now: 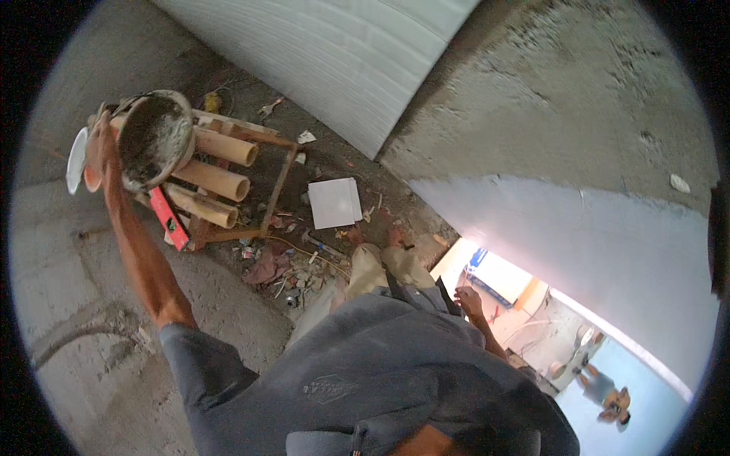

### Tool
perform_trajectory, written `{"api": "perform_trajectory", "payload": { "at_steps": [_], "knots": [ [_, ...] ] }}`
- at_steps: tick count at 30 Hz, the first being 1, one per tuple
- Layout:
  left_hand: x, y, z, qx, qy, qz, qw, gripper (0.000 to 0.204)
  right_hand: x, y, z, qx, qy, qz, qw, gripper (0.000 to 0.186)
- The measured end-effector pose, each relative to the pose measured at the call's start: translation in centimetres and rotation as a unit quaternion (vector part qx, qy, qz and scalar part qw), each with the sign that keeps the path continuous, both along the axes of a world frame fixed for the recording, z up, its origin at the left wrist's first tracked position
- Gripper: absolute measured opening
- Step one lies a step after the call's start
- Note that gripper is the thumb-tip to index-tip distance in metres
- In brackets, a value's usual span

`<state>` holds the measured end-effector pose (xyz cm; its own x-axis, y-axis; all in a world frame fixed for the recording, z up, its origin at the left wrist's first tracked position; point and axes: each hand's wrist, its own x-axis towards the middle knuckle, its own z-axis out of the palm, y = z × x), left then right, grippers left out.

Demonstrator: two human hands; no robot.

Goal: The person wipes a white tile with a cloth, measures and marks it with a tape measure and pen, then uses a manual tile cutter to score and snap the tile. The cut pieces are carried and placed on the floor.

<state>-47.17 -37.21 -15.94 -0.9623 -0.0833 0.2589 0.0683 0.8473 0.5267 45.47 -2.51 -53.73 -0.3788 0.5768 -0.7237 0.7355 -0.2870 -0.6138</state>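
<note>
My left arm stretches out to the far left. My left hand (101,141) is beside a mortar-smeared bucket (185,125), its fingers extended along the bucket's outer side; the fingertips are partly unclear. Close against that hand are an orange round thing (92,179) and a white curved thing (77,160), whose kinds I cannot make out. The bucket rests on bamboo poles (220,180) laid across a wooden frame (280,188). A red spirit level (169,219) leans just below the bucket. My right hand (469,300) hangs by my hip, fingers loosely apart, with nothing visible in it.
White square tiles (333,204) lie on the floor ahead of my feet. A hammer (323,246), rubble and a cable litter the ground. Pale tiled wall (342,68) stands ahead. At the right, a blue-white box (498,277) lies beyond an opening, with another person (604,391) farther off.
</note>
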Motion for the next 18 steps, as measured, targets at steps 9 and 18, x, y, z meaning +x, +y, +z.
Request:
{"api": "perform_trajectory", "payload": {
  "at_steps": [9,18],
  "knots": [
    [15.7,5.2,4.1,0.144,0.092,-0.129,0.977,0.048,-13.2,5.7,8.4,0.17,0.025,0.163,0.972,0.042],
    [37.7,18.2,-5.0,0.064,-0.306,-0.346,0.885,0.051,-30.7,3.0,28.4,0.217,0.216,0.208,0.929,0.04]
  ]
}}
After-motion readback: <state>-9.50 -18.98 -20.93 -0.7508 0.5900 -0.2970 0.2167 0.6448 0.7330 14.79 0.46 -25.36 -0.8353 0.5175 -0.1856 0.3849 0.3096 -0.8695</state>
